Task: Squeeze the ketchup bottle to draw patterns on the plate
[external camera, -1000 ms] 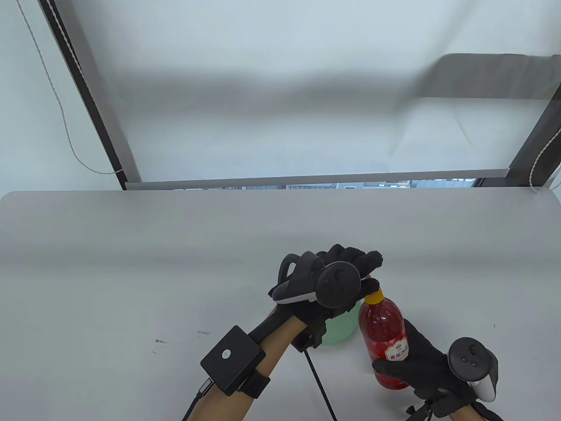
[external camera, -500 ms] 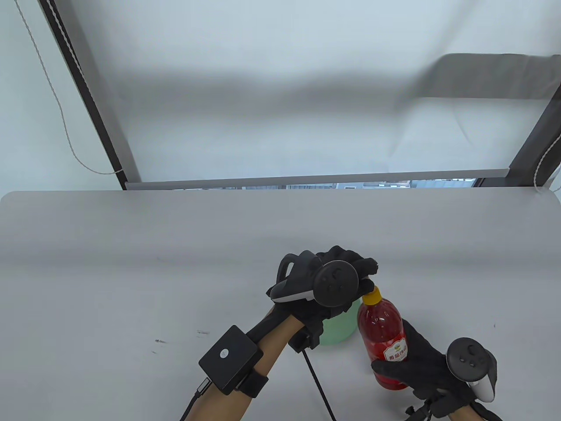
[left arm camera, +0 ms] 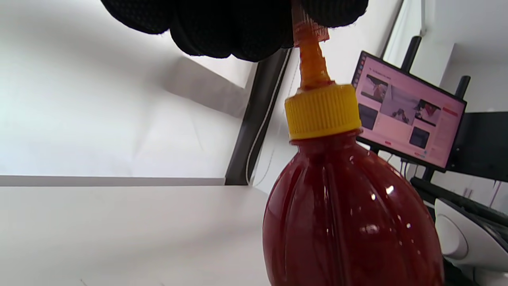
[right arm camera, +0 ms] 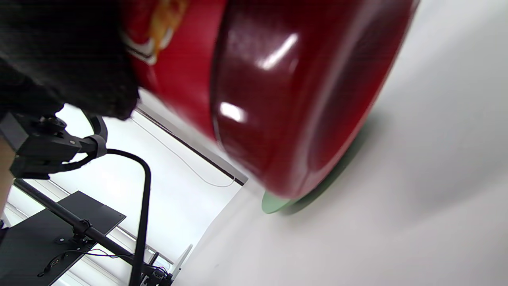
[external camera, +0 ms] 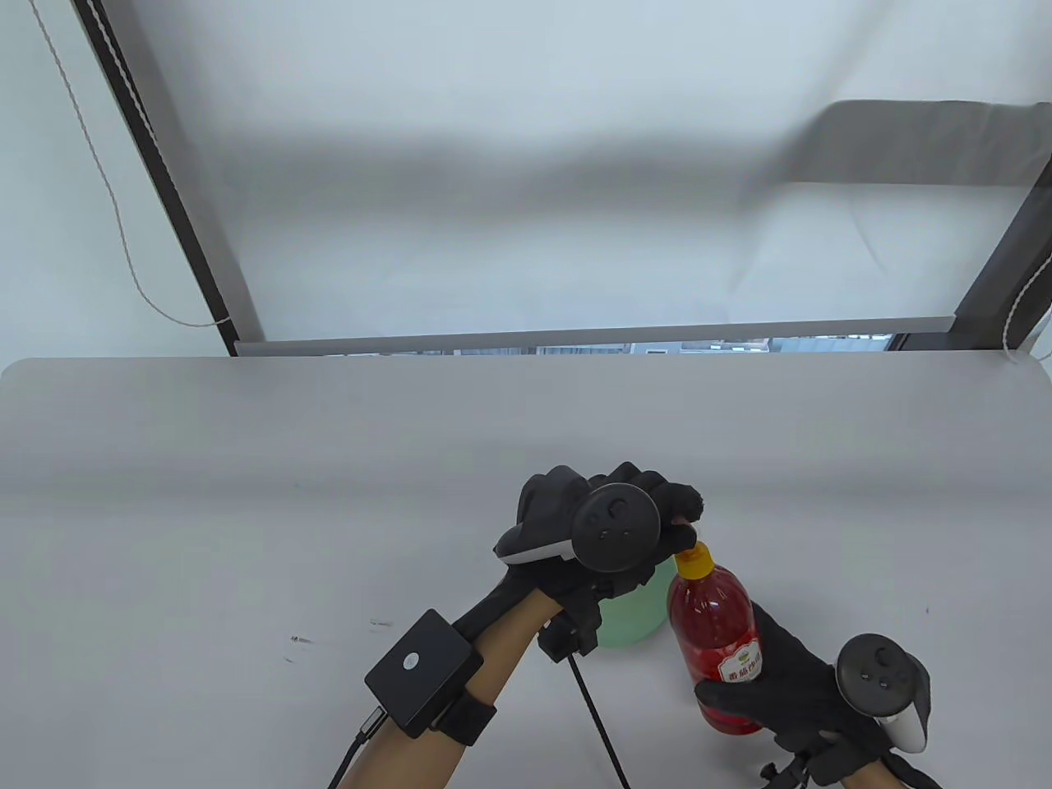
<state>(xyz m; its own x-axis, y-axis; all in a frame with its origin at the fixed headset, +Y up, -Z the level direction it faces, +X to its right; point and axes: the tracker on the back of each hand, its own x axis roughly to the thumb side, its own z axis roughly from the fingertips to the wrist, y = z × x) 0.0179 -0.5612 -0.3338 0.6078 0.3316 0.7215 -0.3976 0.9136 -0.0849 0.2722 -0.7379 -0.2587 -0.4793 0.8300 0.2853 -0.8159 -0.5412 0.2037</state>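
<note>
A red ketchup bottle (external camera: 717, 641) with a yellow cap (external camera: 693, 561) is held above the table by my right hand (external camera: 768, 694), which grips its lower body. My left hand (external camera: 670, 518) pinches the tip of the bottle's orange nozzle (left arm camera: 311, 59). The bottle fills the left wrist view (left arm camera: 349, 214) and the right wrist view (right arm camera: 278, 91). A pale green plate (external camera: 633, 612) lies on the table, mostly hidden under my left hand and behind the bottle; its edge shows in the right wrist view (right arm camera: 274, 204).
The grey table (external camera: 246, 493) stretches wide to the left and back. A black cable (external camera: 600, 723) runs from my left wrist to the front edge. A monitor (left arm camera: 408, 123) stands off to the right.
My left hand and the bottle top have shifted slightly left and toward me. The left fingers have closed in tighter over the nozzle tip. The right hand keeps its grip.
</note>
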